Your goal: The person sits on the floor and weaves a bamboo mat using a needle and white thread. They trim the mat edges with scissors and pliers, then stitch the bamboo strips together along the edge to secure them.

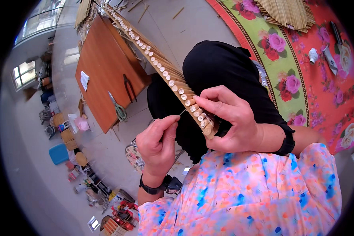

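Observation:
A long row of tan reed stalks (170, 72), bound side by side with their cut ends facing up, slants across my lap toward the far left. My right hand (238, 122) grips the near end, its thumb and forefinger pressing on one stalk. To the left of that end, my left hand (158, 141) is closed in a pinch. A thin strand (182, 112), like thread or wire, runs from its fingertips to the edge of the stalks. Where the strand enters between the stalks is too small to make out.
A brown wooden board (102, 70) at left carries green-handled scissors (120, 112), dark pliers (129, 87) and a white scrap (84, 80). On the floral cloth (303, 94) at right lie a knife (329, 59) and a stack of woven stalks (287, 13). Clutter lines the far-left wall.

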The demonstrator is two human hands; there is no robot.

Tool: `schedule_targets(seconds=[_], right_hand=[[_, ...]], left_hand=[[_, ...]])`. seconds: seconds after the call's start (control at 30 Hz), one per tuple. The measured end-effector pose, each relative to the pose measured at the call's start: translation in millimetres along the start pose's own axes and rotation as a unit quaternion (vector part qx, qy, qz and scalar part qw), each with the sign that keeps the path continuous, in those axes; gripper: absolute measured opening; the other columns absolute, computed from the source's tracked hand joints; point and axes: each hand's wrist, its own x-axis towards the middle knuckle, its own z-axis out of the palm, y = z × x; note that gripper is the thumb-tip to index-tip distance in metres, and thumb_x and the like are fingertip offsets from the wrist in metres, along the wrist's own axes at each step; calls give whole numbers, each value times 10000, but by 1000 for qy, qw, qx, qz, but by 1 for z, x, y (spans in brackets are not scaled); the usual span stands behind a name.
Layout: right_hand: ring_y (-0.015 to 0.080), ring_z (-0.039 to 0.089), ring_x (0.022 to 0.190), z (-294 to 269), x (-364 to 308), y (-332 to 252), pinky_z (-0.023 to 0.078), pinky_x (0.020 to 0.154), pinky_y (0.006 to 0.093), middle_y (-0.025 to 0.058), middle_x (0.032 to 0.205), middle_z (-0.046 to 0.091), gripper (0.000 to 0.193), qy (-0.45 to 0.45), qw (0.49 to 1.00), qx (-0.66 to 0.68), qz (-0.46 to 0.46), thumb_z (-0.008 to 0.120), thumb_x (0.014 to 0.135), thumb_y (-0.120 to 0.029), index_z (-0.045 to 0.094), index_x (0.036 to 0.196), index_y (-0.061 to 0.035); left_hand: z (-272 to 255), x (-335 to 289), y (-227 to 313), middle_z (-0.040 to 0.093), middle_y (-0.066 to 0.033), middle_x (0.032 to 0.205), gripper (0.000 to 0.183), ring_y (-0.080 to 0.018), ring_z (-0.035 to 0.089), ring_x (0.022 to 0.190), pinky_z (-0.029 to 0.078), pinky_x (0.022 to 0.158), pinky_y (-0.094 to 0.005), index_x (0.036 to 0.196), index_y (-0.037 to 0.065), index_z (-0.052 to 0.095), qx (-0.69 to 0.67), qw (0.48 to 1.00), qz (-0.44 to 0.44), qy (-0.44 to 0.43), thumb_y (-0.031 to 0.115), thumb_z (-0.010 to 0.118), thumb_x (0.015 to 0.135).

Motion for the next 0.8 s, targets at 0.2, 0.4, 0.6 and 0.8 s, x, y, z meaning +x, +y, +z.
schedule_targets(seconds=[0.2, 0.4, 0.6, 0.8], right_hand=[[227, 600, 868, -3, -1, 2, 505, 732, 283, 167, 1095, 551, 659, -20, 999, 35, 16, 700, 572, -8, 593, 1220, 47], [259, 613, 834, -2, 2, 2, 523, 698, 305, 152, 1047, 561, 625, -10, 999, 31, 4, 711, 544, -37, 611, 1156, 42], [276, 621, 822, -1, 2, 3, 531, 687, 315, 141, 1029, 567, 602, -1, 999, 33, 6, 712, 535, -45, 623, 1126, 31], [271, 622, 824, 1, 1, 4, 533, 692, 313, 137, 1042, 571, 605, 0, 999, 33, 6, 715, 540, -53, 625, 1134, 26]], left_hand=[[2, 1, 0, 603, -81, 676, 134, -140, 529, 539, 392, 493, -252, 956, -9, 674, -10, 1000, -4, -7, -63, 648, 835], [2, 4, 0, 613, -84, 689, 133, -140, 536, 545, 395, 496, -245, 953, -13, 672, -8, 1000, 18, 0, -68, 643, 835], [5, 4, -1, 618, -82, 696, 136, -132, 540, 548, 401, 500, -241, 955, -15, 672, -12, 1000, 19, 9, -74, 638, 837], [4, 4, -2, 596, -80, 668, 141, -138, 526, 528, 384, 483, -248, 946, -15, 674, 4, 999, 35, 14, -80, 642, 826]])
